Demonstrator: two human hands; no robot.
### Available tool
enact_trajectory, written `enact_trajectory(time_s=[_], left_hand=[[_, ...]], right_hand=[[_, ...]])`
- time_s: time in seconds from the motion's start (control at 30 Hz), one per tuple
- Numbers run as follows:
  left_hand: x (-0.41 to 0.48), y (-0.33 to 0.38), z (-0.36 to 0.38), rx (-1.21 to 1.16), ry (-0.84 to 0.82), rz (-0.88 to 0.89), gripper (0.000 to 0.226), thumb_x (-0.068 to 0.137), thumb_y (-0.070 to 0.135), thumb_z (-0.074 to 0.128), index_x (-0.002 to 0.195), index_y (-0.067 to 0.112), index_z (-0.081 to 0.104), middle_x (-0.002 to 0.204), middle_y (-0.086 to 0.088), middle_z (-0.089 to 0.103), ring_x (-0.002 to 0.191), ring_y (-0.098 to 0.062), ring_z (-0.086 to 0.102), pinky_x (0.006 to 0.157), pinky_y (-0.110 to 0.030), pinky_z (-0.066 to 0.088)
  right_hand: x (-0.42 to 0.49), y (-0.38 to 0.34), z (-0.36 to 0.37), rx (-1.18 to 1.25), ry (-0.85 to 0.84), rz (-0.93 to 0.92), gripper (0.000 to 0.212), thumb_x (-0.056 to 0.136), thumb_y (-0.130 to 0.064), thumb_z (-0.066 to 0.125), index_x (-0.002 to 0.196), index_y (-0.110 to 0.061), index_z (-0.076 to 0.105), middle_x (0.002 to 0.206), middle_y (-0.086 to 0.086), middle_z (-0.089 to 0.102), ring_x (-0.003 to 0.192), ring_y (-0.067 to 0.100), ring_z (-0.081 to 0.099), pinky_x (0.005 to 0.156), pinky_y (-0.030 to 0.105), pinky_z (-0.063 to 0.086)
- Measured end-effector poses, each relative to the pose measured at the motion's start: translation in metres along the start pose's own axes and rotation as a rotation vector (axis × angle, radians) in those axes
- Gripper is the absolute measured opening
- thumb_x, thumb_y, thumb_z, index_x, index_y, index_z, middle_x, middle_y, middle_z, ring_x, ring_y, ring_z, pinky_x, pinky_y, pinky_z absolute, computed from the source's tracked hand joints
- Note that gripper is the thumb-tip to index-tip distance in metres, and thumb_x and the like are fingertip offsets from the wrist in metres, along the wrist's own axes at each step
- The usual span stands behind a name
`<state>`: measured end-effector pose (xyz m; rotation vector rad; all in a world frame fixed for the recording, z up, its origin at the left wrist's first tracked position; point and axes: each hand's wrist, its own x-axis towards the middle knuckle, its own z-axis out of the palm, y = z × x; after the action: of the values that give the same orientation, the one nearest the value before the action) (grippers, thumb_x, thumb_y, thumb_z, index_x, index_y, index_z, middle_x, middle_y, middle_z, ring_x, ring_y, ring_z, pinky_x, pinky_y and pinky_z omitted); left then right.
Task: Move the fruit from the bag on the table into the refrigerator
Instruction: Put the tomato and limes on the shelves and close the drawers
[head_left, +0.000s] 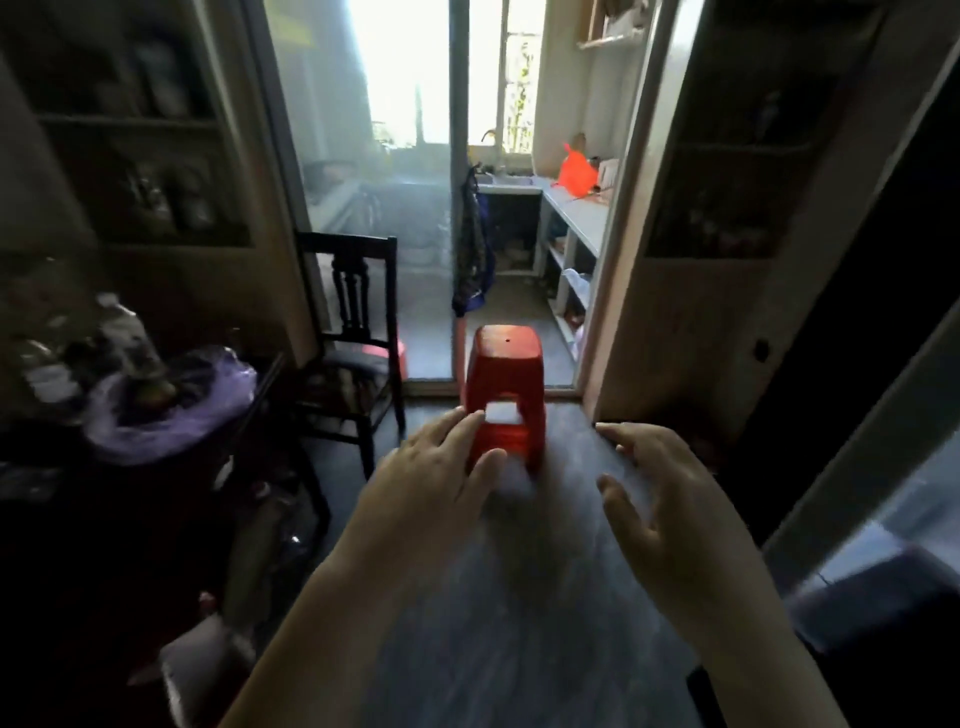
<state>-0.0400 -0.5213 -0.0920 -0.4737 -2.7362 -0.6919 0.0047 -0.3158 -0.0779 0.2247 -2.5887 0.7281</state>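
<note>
A crumpled purple plastic bag (171, 405) lies on the dark table (62, 509) at the left, with a dark round fruit (156, 392) showing in its open mouth. My left hand (436, 467) and my right hand (660, 488) are stretched out in front of me over the floor, fingers relaxed and spread, holding nothing. Both hands are well to the right of the bag. At the far right edge stands a dark cabinet with a pale door edge (857, 467); whether this is the refrigerator I cannot tell.
A red plastic stool (506, 379) stands on the floor just beyond my hands. A dark wooden chair (358, 332) sits beside the table. Behind them a glass sliding door (374, 208) opens to a kitchen with a counter (582, 213). Shelves (124, 156) flank both sides.
</note>
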Motion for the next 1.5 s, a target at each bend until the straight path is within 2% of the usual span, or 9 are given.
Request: enact_trajectory(time_s=[0.1, 0.23, 0.4, 0.57, 0.77, 1.07, 1.23, 1.4, 1.5], left_hand=[[0.004, -0.085, -0.039, 0.100, 0.071, -0.144, 0.081, 0.081, 0.065, 0.008, 0.142, 0.021, 0.038, 0.149, 0.002, 0.037, 0.137, -0.012, 0.031, 0.112, -0.034, 0.028], [-0.007, -0.181, -0.095, 0.168, 0.162, -0.359, 0.085, 0.078, 0.068, 0.007, 0.143, 0.023, 0.036, 0.149, 0.004, 0.036, 0.138, -0.012, 0.029, 0.111, -0.032, 0.027], [-0.007, -0.263, -0.128, 0.195, 0.192, -0.538, 0.081, 0.083, 0.069, 0.014, 0.145, 0.021, 0.032, 0.150, 0.003, 0.034, 0.138, -0.011, 0.029, 0.110, -0.031, 0.027], [0.013, -0.318, -0.120, 0.211, 0.144, -0.654, 0.063, 0.095, 0.057, 0.025, 0.148, 0.023, 0.024, 0.154, 0.007, 0.025, 0.140, -0.008, 0.021, 0.110, -0.027, 0.023], [0.072, -0.389, -0.090, 0.232, 0.197, -0.780, 0.058, 0.096, 0.049, 0.036, 0.147, 0.023, 0.026, 0.152, 0.007, 0.028, 0.139, -0.008, 0.024, 0.108, -0.024, 0.025], [0.165, -0.471, -0.052, 0.296, 0.327, -0.907, 0.056, 0.093, 0.037, 0.051, 0.143, 0.018, 0.036, 0.145, 0.003, 0.040, 0.135, -0.011, 0.034, 0.103, -0.018, 0.023], [0.159, -0.507, -0.047, 0.306, 0.405, -1.037, 0.051, 0.089, 0.031, 0.058, 0.136, 0.015, 0.047, 0.135, 0.001, 0.051, 0.124, -0.014, 0.048, 0.097, -0.022, 0.038], [0.161, -0.566, -0.044, 0.295, 0.436, -1.095, 0.050, 0.086, 0.028, 0.063, 0.133, 0.014, 0.050, 0.133, 0.002, 0.052, 0.122, -0.013, 0.048, 0.097, -0.019, 0.036], [0.170, -0.610, -0.040, 0.262, 0.436, -1.098, 0.051, 0.085, 0.030, 0.064, 0.132, 0.016, 0.051, 0.133, 0.002, 0.052, 0.123, -0.012, 0.047, 0.098, -0.019, 0.034]], right_hand=[[0.054, -0.046, 0.064, 0.062, -0.057, -0.049, 0.044, 0.087, -0.029, 0.057, 0.130, -0.034, 0.047, 0.131, -0.011, 0.047, 0.112, 0.009, 0.051, 0.087, 0.027, 0.044], [0.106, -0.116, 0.147, 0.138, -0.175, -0.251, 0.043, 0.087, -0.026, 0.059, 0.129, -0.029, 0.050, 0.129, -0.008, 0.050, 0.107, -0.001, 0.043, 0.081, 0.012, 0.033], [0.159, -0.169, 0.224, 0.265, -0.312, -0.379, 0.041, 0.085, -0.022, 0.061, 0.126, -0.023, 0.053, 0.123, -0.005, 0.055, 0.106, 0.009, 0.057, 0.087, 0.018, 0.041], [0.214, -0.177, 0.294, 0.332, -0.404, -0.412, 0.041, 0.084, -0.021, 0.061, 0.125, -0.019, 0.055, 0.121, -0.003, 0.055, 0.096, 0.012, 0.060, 0.081, 0.021, 0.046], [0.295, -0.158, 0.374, 0.335, -0.539, -0.457, 0.040, 0.085, -0.018, 0.063, 0.124, -0.020, 0.056, 0.120, -0.009, 0.054, 0.105, 0.008, 0.056, 0.078, 0.004, 0.033], [0.441, -0.143, 0.477, 0.333, -0.649, -0.600, 0.051, 0.083, -0.016, 0.067, 0.131, -0.016, 0.051, 0.124, -0.001, 0.055, 0.111, 0.017, 0.056, 0.089, 0.031, 0.048], [0.465, -0.170, 0.543, 0.287, -0.827, -0.771, 0.053, 0.085, -0.020, 0.064, 0.134, -0.023, 0.046, 0.128, -0.008, 0.050, 0.112, 0.012, 0.053, 0.091, 0.018, 0.037], [0.487, -0.222, 0.617, 0.330, -0.950, -0.857, 0.049, 0.086, -0.023, 0.062, 0.134, -0.025, 0.047, 0.130, -0.008, 0.048, 0.116, 0.014, 0.051, 0.092, 0.026, 0.045], [0.504, -0.257, 0.656, 0.333, -0.993, -0.890, 0.049, 0.086, -0.024, 0.061, 0.133, -0.029, 0.046, 0.130, -0.014, 0.047, 0.116, 0.010, 0.050, 0.092, 0.019, 0.039]])
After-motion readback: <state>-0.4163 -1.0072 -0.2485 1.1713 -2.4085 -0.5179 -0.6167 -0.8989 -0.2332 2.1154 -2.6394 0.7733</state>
